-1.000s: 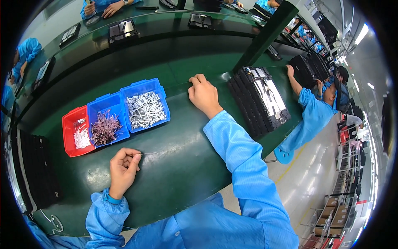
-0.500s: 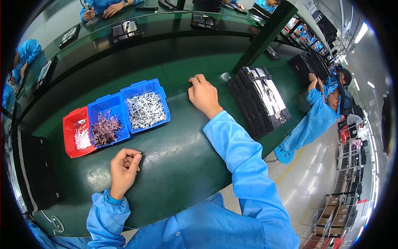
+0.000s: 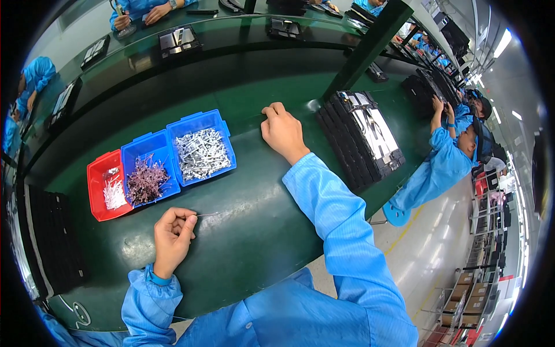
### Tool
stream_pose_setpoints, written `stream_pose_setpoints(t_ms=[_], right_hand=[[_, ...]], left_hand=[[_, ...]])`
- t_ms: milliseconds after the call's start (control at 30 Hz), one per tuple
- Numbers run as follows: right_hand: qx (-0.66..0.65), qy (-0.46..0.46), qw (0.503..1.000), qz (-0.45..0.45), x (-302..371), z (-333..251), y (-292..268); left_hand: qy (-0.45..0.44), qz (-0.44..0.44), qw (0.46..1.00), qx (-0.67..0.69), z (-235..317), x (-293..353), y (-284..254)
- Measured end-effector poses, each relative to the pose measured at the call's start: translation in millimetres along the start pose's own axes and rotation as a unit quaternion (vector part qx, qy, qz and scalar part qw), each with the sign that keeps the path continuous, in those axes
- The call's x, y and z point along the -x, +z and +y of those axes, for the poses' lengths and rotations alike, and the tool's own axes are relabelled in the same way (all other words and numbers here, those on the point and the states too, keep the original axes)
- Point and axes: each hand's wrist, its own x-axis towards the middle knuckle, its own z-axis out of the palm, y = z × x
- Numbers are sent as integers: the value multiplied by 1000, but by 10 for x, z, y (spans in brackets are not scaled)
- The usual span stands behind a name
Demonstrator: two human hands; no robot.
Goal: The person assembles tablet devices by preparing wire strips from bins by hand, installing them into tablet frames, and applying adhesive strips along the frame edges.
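Observation:
Near the front of the green table, my left hand pinches a thin, pale wire-like piece between thumb and forefinger. Its free end points right. Farther back, my right hand rests on the tabletop with its fingers curled together; whatever they may hold is hidden. Between the hands and to the left stand three joined bins. A red bin holds small white sticks, a blue bin holds purplish-brown wiry pieces, and another blue bin holds many silvery-white pieces.
Right of my right hand stands a stack of black trays with silver-white parts on top, beside a green post. More black trays are piled at the left. A co-worker in blue works at the right. Devices lie on the raised shelf behind.
Both my hands stay in nearly the same place. The co-worker's hands at the right have shifted slightly at the black stack.

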Motion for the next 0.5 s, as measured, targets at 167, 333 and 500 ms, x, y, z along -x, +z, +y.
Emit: stream_pose_setpoints(t_ms=[167, 333, 500], right_hand=[[0, 1, 1000, -2, -7, -9, -6], [0, 2, 1000, -1, -5, -2, -3], [1, -1, 1000, 5, -6, -17, -14]], left_hand=[[-1, 0, 1000, -3, 9, 4, -3], [-1, 0, 1000, -2, 7, 5, 4], [-6, 1, 1000, -9, 21, 11, -3]])
